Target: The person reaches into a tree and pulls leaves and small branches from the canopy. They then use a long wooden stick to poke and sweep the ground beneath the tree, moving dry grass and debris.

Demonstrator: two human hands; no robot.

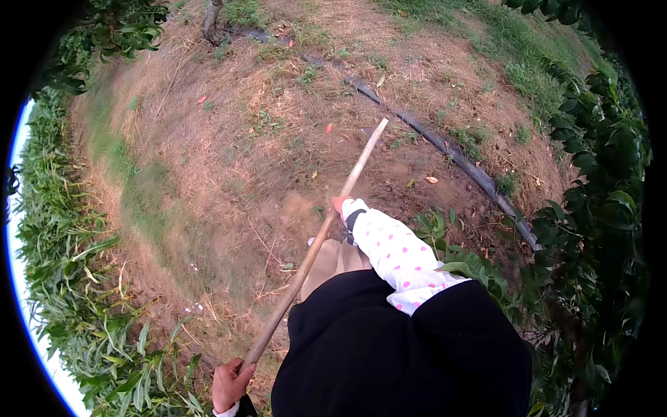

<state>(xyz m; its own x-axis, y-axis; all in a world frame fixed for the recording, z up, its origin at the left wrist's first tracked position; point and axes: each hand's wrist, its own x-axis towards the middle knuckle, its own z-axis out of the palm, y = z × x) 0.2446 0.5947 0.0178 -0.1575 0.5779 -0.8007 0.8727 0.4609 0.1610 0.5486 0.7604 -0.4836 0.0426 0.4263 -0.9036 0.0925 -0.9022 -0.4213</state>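
Note:
A long wooden pole [299, 279] runs slantwise across the view, from the lower left up to a pale bare end over the soil. My right hand [341, 205] grips it around the middle; a white sleeve with pink dots [398, 247] covers that arm. Down at the lower left, my left hand [232, 384] is closed around the pole's other visible end. Whether the pole continues past that hand cannot be seen. Beneath the pole lies bare soil strewn with dry grass [281, 172]. My dark top and beige trousers [338, 263] hide the ground directly below me.
A black irrigation hose [469, 167] crosses the ground to the right of the pole. Leafy branches [599, 208] crowd the right side. Tall green plants [120, 333] line the left, and a tree trunk [211, 23] stands at the top. Small weeds [469, 139] grow beside the hose.

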